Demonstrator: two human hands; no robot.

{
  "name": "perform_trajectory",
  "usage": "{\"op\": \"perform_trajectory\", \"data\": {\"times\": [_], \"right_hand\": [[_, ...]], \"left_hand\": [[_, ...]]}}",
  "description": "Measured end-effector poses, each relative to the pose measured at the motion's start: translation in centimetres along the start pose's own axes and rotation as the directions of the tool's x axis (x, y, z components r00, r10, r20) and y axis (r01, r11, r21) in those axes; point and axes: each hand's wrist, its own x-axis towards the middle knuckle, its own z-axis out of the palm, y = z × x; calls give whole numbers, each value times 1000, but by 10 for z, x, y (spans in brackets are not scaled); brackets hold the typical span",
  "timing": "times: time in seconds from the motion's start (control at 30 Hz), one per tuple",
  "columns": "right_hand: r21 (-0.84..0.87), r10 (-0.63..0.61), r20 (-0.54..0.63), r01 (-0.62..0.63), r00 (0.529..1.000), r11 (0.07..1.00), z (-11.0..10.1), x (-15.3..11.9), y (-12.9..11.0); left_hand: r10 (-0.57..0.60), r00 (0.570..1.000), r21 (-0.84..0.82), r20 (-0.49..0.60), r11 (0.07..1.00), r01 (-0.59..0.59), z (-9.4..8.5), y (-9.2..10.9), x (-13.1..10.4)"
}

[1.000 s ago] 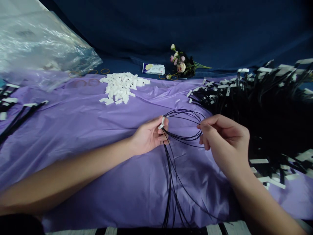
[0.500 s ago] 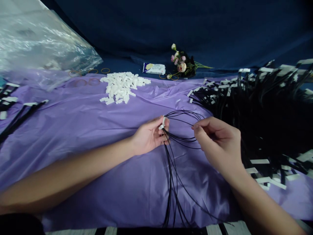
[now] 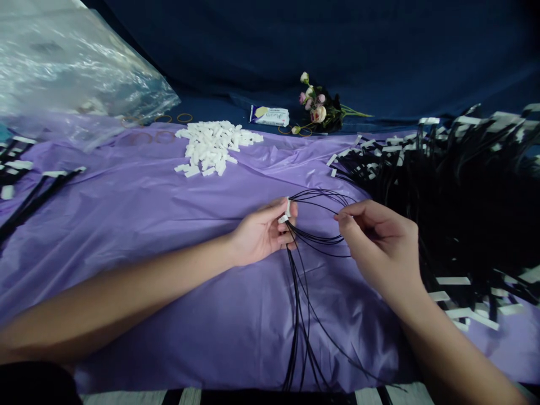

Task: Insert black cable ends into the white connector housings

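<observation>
My left hand (image 3: 265,232) is closed on white connectors (image 3: 288,209) at the middle of the head view, thumb on top. Thin black wires (image 3: 318,238) run from the connectors, some looping to the right, others hanging down over the purple cloth (image 3: 169,225). To the right of the connectors, my right hand (image 3: 379,233) pinches a black wire between thumb and forefinger, where the loops meet the fingers. The wire's end is hidden by those fingers.
A pile of white connectors (image 3: 211,143) lies beyond my left hand. Large black wire bundles with white connectors (image 3: 464,208) fill the right side, smaller bundles (image 3: 46,194) the left. Behind are a clear plastic bag (image 3: 84,62), a wrapped packet (image 3: 270,116), artificial flowers (image 3: 318,112) and rubber bands (image 3: 184,117).
The whole view has shifted slightly, so most things appear a little further right. Both hands keep their hold, with the connectors and wires arranged nearly as before.
</observation>
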Motion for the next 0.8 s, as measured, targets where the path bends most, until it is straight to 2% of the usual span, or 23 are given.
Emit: {"op": "perform_trajectory", "data": {"times": [0.13,0.23,0.33,0.5,0.8], "right_hand": [[-77,-44,-22,42,999,996,-1,2,1],[-140,-90,6,90,996,986,0,2,2],[-214,-180,43,185,983,959,2,1,5],[-302,-338,119,359,934,883,5,-1,11],[-329,-401,183,441,897,835,9,-2,10]], "left_hand": [[26,1000,47,14,999,-27,0,-2,0],[32,999,81,32,996,-35,0,-3,-1],[30,998,110,58,993,-37,1,-4,-2],[25,996,167,82,985,-39,3,-6,-3],[13,998,197,60,980,-25,4,-7,-3]]}}
